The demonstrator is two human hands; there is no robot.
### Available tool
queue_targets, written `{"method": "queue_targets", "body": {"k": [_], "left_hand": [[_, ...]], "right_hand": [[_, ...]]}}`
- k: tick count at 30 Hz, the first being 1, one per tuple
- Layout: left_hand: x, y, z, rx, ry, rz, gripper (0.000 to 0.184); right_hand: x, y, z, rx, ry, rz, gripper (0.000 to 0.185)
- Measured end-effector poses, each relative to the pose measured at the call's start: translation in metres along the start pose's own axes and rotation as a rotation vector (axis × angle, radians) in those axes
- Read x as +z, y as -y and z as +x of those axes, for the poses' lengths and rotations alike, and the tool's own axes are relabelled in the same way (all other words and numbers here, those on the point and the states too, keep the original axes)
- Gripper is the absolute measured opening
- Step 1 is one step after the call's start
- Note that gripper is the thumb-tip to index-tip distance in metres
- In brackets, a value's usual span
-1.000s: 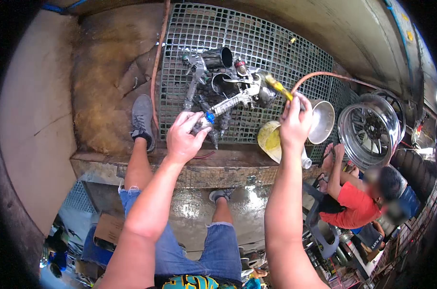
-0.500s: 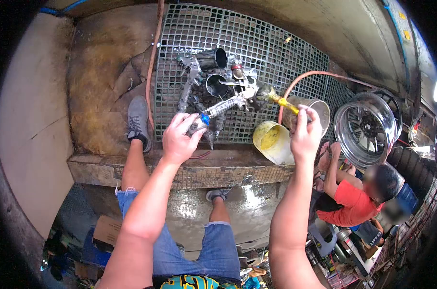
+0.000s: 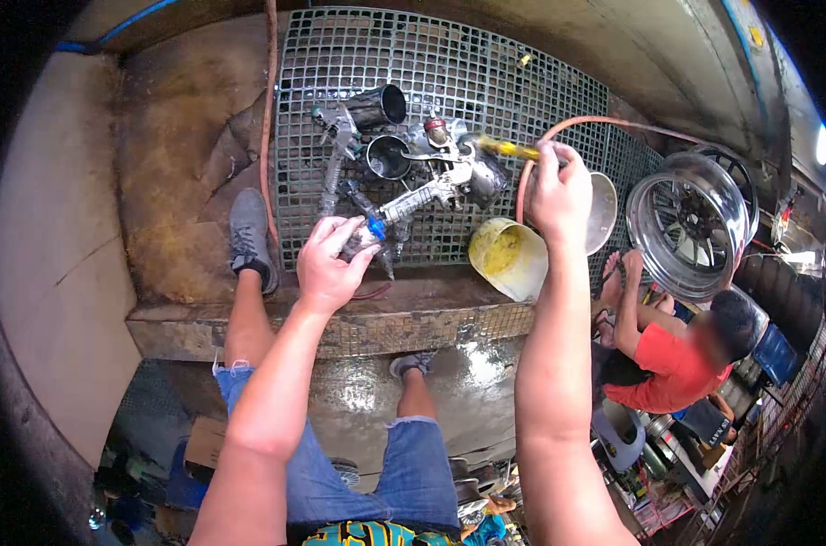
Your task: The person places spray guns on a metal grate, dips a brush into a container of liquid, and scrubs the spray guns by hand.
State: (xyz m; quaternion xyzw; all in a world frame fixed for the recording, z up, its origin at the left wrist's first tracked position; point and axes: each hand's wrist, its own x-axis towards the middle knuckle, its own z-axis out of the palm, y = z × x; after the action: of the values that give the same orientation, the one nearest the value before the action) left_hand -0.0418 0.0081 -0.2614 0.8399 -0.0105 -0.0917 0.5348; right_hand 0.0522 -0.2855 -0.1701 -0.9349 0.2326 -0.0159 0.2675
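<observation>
My left hand point(image 3: 327, 264) is closed round the gauge end at the base of a silver spray gun point(image 3: 427, 194), beside its blue fitting point(image 3: 375, 227). The gun is held tilted above the floor grating, its head toward the upper right. My right hand point(image 3: 560, 196) grips a yellow-handled brush point(image 3: 508, 149); the brush's far end is blurred near the gun's head. Behind the held gun lie another spray gun point(image 3: 340, 136) and dark metal cups point(image 3: 388, 156), touching or overlapping one another.
A pale tub with yellow residue point(image 3: 522, 282) and a second bucket point(image 3: 602, 214) stand below my right hand. An orange hose point(image 3: 568, 121) curves past them. Wheel rims point(image 3: 645, 218) are at the right, near a crouching person in a red shirt point(image 3: 672, 369). A tiled ledge point(image 3: 413, 329) runs in front.
My right hand has risen with the brush, which has swung from a downward slant to nearly level at the gun's head. My left hand still holds the gun; the whole view has shifted slightly.
</observation>
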Motion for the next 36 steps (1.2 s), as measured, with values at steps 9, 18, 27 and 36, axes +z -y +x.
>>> {"method": "queue_targets", "body": {"k": [9,18,27,36], "left_hand": [[0.000,0.000,0.006,-0.032,-0.063,-0.003,0.041],[0.000,0.000,0.012,-0.039,-0.106,-0.053,0.040],[0.005,0.000,0.009,-0.038,-0.095,-0.097,0.038],[-0.001,0.005,0.009,-0.122,-0.096,-0.143,0.035]], "right_hand": [[0.000,0.018,-0.084,-0.172,-0.180,0.135,0.018],[0.016,0.002,-0.094,0.006,-0.201,0.464,0.017],[0.003,-0.031,-0.032,0.167,-0.286,0.674,0.024],[0.015,-0.026,-0.067,0.397,-0.320,0.798,0.031]]}}
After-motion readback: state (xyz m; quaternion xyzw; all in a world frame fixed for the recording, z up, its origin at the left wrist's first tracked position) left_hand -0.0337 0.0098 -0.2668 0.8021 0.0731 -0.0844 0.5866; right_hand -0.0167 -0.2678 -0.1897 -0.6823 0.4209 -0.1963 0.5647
